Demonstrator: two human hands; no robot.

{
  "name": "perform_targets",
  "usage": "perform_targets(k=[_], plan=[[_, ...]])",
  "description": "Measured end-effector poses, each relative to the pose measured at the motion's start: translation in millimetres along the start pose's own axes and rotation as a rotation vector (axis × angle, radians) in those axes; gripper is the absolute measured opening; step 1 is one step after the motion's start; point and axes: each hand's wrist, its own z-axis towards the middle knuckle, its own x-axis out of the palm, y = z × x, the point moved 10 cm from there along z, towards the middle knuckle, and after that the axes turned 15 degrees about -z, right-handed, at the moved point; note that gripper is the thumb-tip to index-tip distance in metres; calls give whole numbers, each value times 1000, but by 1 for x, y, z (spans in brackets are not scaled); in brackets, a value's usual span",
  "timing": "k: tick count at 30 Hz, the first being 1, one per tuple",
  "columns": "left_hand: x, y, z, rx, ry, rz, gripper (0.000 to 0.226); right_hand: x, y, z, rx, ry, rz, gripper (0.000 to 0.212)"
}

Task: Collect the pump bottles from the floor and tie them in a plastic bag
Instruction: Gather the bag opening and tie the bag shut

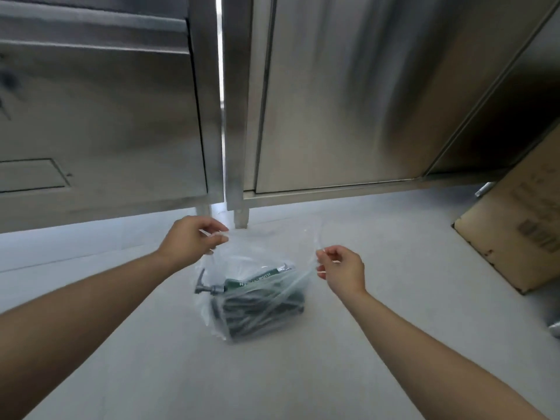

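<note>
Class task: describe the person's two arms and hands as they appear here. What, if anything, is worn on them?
Both forearms are bare as far as the frame shows: no sleeves, gloves, watch or bracelets. The left hand and right hand show no rings that I can make out, and no markings, though the picture is slightly soft.

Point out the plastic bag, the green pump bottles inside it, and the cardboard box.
plastic bag [257,250], head view, on the clear film near its open top.
green pump bottles [257,301], head view, on the green bodies seen through the bag.
cardboard box [521,225], head view, on its brown printed side.
</note>
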Motion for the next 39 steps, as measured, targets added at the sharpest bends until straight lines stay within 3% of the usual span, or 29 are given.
perform_targets(k=[6, 10, 15, 20, 26, 30, 33, 35, 39], plan=[[-16, -38, -2, 34, -129, -96, 21, -25, 36, 35, -141, 71, -44, 19], [0, -6, -10, -18, -92, -5, 14, -7, 0, 49, -141, 93, -205, 7], [-4, 49, -19, -89, -92, 94, 12, 9, -42, 58, -69, 92, -211, 15], [-6, 82, -21, -133, -75, 33, 18, 26, -70, 32, -8, 58, -163, 10], [12, 104, -35, -161, 5, -4, 12, 35, -57, -37, -104, -52, -57, 23], [15, 115, -39, -179, 49, -28, 13, 78, -43, -85, -232, 86, -102, 28], [13, 122, -35, -183, 54, -40, 16, 122, -65, -122, -299, 259, -284, 17], [10, 127, -32, -184, 52, -43, 18, 145, -88, -140, -317, 358, -428, 22], [5, 139, -31, -199, 52, -69, 17, 166, -111, -154, -329, 410, -533, 29]])
